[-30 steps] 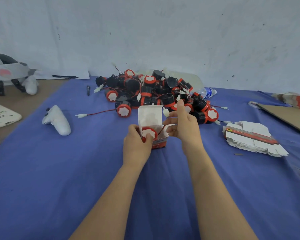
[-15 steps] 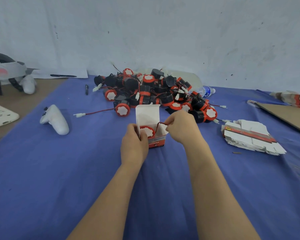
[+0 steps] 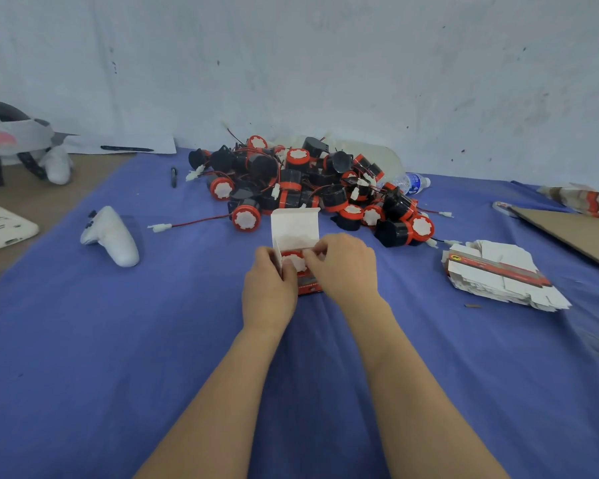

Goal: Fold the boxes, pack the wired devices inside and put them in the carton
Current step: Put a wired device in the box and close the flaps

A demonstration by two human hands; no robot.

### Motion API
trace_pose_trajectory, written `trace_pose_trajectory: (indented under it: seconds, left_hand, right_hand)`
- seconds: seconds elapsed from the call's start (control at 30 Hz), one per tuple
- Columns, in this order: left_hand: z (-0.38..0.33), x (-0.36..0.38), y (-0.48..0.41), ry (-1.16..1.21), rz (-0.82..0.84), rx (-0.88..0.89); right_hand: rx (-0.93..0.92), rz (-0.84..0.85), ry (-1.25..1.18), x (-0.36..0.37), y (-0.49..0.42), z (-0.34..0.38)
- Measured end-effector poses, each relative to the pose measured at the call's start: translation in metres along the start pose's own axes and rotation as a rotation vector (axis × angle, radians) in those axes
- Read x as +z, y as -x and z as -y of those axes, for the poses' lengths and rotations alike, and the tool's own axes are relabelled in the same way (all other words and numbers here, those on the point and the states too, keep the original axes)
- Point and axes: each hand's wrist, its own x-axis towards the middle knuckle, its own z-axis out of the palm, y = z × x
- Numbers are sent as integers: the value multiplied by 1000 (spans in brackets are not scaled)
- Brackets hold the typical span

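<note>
While both bare forearms are reaching forward over the blue-covered bench [image 3: 83, 375], the left grip [image 3: 268, 288] is curling its fingers round the left side of one small box [image 3: 295, 227], which is standing near the middle of the bench with its white lid flap pointing up. The right grip [image 3: 343, 267] is bending its fingers over the open mouth and pinching at one device [image 3: 293, 263], which is sitting inside the box and showing its red rim and white face. White print is running along the red side of the box, too small to read.

To the right, one stack of flat boxes [image 3: 498, 276] is lying, its red strip carrying a yellow emblem and unreadable lettering. To the left, one white controller [image 3: 113, 236] is resting on the cloth.

Behind the box, a pile of devices [image 3: 308, 188] is sprawling, black and red with red wires and white plugs: well over a dozen, too tangled for an exact count. One dark pen [image 3: 173, 176] is lying left of it, and one bottle [image 3: 414, 183] is lying on its side to the right, its blue label unreadable. A cardboard sheet [image 3: 574, 233] is lying at the far right edge.
</note>
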Motion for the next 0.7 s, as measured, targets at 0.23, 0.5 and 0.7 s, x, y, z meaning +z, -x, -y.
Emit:
trace_pose_trajectory:
  seconds: [0.23,0.5,0.7]
  left_hand:
    - [-2,-1,2,2,5,-4]
    - [0,1,1,-39,8,-13]
    - [-1,0,3,-48,5,14]
  right_hand:
    - [8,-100,16,14,1,-10]
    - [114,-50,-329,26,-3,-15]
    - [18,-123,-257,26,2,-15]
